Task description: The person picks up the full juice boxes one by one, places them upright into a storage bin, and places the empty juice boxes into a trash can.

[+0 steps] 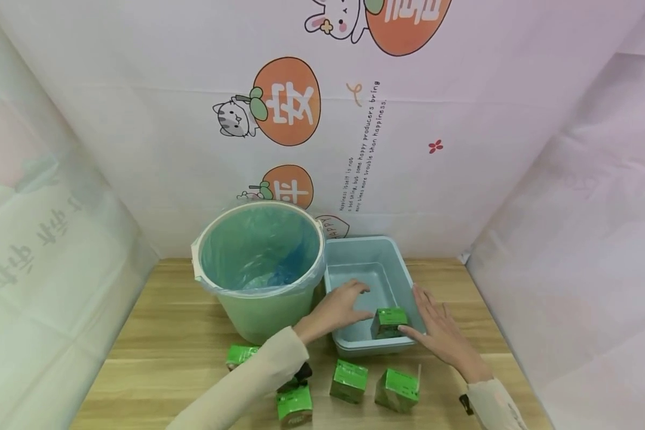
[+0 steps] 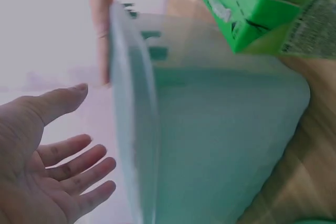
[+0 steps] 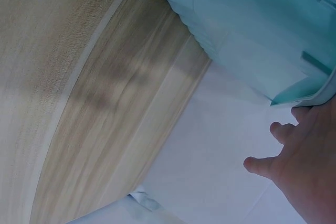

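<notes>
My left hand [image 1: 338, 307] is over the light blue plastic bin [image 1: 355, 251], with its fingers apart and nothing between them. In the left wrist view, the left palm and loosely spread fingers [image 2: 84, 174] show beside the bin's rim. One green drink carton [image 1: 390, 319] stands inside the bin at its near right corner. My right hand [image 1: 446, 337] rests at the bin's right rim, thumb reaching inward by that carton and the other fingers extended along the outside. The right wrist view has these fingers [image 3: 260, 166] spread beside the rim.
Several more green drink cartons [image 1: 349, 381] stand on the wooden table [image 1: 156, 334] in front of the bin, one partly behind the left sleeve. A pale green bucket [image 1: 269, 316] with a clear liner stands left of the bin. Printed white cloth [image 1: 408, 197] hangs behind.
</notes>
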The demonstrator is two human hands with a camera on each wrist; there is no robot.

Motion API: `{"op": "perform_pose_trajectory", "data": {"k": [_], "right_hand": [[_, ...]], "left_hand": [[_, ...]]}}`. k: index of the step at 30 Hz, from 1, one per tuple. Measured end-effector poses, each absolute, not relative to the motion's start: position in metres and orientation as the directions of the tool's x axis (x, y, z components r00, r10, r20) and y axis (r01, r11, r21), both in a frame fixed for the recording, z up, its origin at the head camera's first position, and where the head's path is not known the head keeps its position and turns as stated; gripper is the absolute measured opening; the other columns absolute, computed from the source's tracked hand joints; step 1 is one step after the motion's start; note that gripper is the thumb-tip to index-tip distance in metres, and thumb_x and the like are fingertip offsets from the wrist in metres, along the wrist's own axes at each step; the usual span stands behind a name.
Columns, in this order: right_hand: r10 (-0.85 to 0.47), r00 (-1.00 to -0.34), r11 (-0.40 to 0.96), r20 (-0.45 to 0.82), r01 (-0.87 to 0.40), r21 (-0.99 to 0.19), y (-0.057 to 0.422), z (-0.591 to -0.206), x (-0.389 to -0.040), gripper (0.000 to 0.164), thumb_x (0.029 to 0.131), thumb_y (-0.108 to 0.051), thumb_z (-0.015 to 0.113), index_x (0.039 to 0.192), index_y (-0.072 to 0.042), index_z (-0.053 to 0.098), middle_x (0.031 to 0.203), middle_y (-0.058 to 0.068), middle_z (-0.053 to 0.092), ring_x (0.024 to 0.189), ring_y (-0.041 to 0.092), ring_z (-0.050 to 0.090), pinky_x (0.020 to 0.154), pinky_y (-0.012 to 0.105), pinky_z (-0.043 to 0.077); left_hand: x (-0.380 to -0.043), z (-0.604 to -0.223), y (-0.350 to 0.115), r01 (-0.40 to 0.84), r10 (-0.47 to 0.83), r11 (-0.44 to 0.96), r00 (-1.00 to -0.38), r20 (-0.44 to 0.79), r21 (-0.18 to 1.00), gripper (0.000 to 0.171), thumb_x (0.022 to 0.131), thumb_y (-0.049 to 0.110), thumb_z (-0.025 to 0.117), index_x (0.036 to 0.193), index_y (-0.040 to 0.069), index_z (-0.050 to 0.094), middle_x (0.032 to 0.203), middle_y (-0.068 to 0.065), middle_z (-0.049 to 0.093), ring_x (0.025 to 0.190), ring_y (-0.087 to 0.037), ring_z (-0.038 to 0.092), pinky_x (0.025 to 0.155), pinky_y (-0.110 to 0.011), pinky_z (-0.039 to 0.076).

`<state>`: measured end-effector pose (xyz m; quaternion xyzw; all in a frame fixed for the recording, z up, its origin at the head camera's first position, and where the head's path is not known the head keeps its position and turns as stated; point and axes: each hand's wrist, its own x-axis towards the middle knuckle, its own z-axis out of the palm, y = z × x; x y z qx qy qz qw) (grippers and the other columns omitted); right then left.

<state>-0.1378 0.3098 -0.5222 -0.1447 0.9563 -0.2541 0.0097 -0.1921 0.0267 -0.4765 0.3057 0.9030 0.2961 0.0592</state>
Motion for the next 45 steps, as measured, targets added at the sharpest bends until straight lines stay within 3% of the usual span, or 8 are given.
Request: {"op": "perform_pose_trajectory", "data": {"k": [5,10,19,24,33,40,45], "right_hand": [[-0.278,-0.959,0.829,0.045,-0.264,-0.493,0.31,-0.522,-0.137,0.102,0.102,-0.052,0.065,0.171,-0.007,0.004,0.175,0.021,0.008,0.16,0.047,0.006,0.124,0.07,-0.003],[-0.278,-0.96,0.833,0.036,-0.26,-0.489,0.308,-0.523,-0.137,0.102,0.102,-0.052,0.064,0.171,-0.007,0.003,0.175,0.021,0.007,0.16,0.047,0.005,0.124,0.069,-0.003],[-0.28,-0.957,0.827,0.076,-0.281,-0.486,0.308,-0.523,-0.136,0.102,0.103,-0.049,0.065,0.171,-0.01,0.001,0.174,0.023,0.01,0.159,0.048,0.008,0.124,0.07,-0.002],[-0.281,-0.958,0.826,0.065,-0.276,-0.491,0.308,-0.525,-0.135,0.102,0.103,-0.05,0.065,0.17,-0.006,0.003,0.175,0.021,0.008,0.16,0.046,0.006,0.124,0.068,-0.005],[-0.278,-0.958,0.822,0.074,-0.277,-0.497,0.31,-0.526,-0.137,0.102,0.103,-0.05,0.065,0.17,-0.006,0.003,0.174,0.023,0.01,0.159,0.048,0.007,0.124,0.07,-0.003],[-0.271,-0.96,0.827,0.068,-0.269,-0.495,0.311,-0.527,-0.137,0.102,0.102,-0.05,0.066,0.17,-0.006,0.004,0.175,0.022,0.01,0.159,0.047,0.008,0.123,0.072,-0.001],[-0.273,-0.959,0.826,0.077,-0.275,-0.492,0.31,-0.528,-0.138,0.101,0.102,-0.05,0.066,0.171,-0.007,0.005,0.174,0.022,0.011,0.159,0.048,0.009,0.123,0.073,0.001]], "left_hand": [[-0.171,-0.465,-0.018,0.485,0.556,0.572,-0.822,0.122,0.662,0.05,0.1,0.034,0.077,0.142,0.01,0.063,0.144,-0.007,0.06,0.13,-0.026,0.061,0.105,-0.043,0.053],[-0.145,-0.469,-0.071,0.53,0.524,0.519,-0.817,0.24,0.67,0.045,0.099,0.026,0.078,0.139,0.009,0.065,0.139,-0.01,0.064,0.128,-0.029,0.063,0.106,-0.049,0.053],[-0.101,-0.497,-0.136,0.587,0.393,0.513,-0.809,0.436,0.626,0.044,0.088,0.016,0.088,0.128,0.01,0.072,0.125,-0.001,0.071,0.114,-0.023,0.07,0.093,-0.042,0.061],[-0.086,-0.515,-0.159,0.515,0.312,0.542,-0.857,0.409,0.664,0.042,0.086,0.016,0.09,0.124,0.013,0.074,0.121,0.0,0.072,0.111,-0.021,0.07,0.09,-0.042,0.062],[-0.077,-0.54,-0.187,0.377,0.179,0.651,-0.919,0.35,0.659,0.054,0.078,0.017,0.095,0.126,0.007,0.074,0.129,-0.012,0.071,0.116,-0.035,0.069,0.092,-0.053,0.06],[-0.084,-0.547,-0.207,0.313,0.178,0.621,-0.949,0.259,0.718,0.065,0.077,0.03,0.096,0.132,0.006,0.071,0.133,-0.02,0.069,0.121,-0.048,0.064,0.096,-0.069,0.053],[-0.086,-0.552,-0.217,0.28,0.197,0.601,-0.96,0.2,0.749,0.067,0.077,0.031,0.095,0.133,0.003,0.071,0.134,-0.019,0.069,0.123,-0.048,0.063,0.099,-0.068,0.051]]}}
